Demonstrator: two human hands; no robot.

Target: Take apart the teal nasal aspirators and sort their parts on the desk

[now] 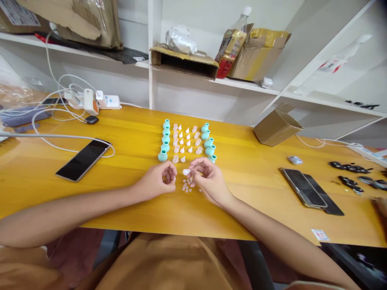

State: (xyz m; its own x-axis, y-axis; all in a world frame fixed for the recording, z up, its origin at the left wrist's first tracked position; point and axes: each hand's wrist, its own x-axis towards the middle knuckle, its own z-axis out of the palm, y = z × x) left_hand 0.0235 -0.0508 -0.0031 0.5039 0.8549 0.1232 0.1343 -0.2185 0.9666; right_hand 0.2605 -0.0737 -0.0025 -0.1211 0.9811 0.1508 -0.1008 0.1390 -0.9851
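Note:
Between the thumb and fingertips of my right hand (210, 179) is a small white funnel-shaped piece (186, 172), lying on its side. My left hand (160, 177) faces it a short gap away, thumb and fingers curled together; a tiny pale bit shows at the tips, too small to name. Several small clear rings (186, 185) lie loose on the table between the hands. Beyond them stand two columns of teal bulb-shaped pots, the left column (165, 137) and the right column (209, 150). Between these run rows of clear cups (176, 149) and white pointed pieces (182, 150).
A phone (83, 161) with a white cable over it lies at left, near power adapters (90, 101). At right are another phone (304, 187), an open cardboard box (276, 127) and black parts (350, 166). Shelves behind hold boxes and a bottle (232, 44).

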